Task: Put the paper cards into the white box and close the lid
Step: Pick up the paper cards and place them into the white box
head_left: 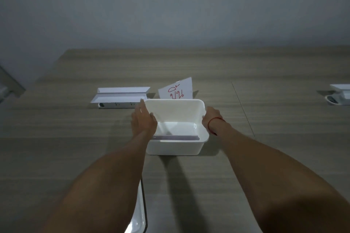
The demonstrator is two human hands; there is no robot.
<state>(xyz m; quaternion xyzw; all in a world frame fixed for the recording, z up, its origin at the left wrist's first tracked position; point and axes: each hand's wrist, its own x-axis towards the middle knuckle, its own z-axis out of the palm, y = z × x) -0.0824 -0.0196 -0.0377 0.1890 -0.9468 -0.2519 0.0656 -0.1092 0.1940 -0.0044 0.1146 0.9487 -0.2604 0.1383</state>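
The white box (175,146) stands open in the middle of the wooden table. Inside it, against the near wall, lies a stack of paper cards (176,137), only its top edge showing. My left hand (144,117) rests flat against the box's left rim, fingers stretched out. My right hand (211,118), a red string around its wrist, touches the right rim; its fingers are partly hidden behind the wall. The white lid (139,213) lies at the near edge, under my left forearm, mostly hidden.
A folded white card with red handwriting (177,91) stands just behind the box. A white power strip with raised flaps (120,97) sits at the back left. Another white unit (339,94) is at the right edge. A grey wall rises behind the table (265,157).
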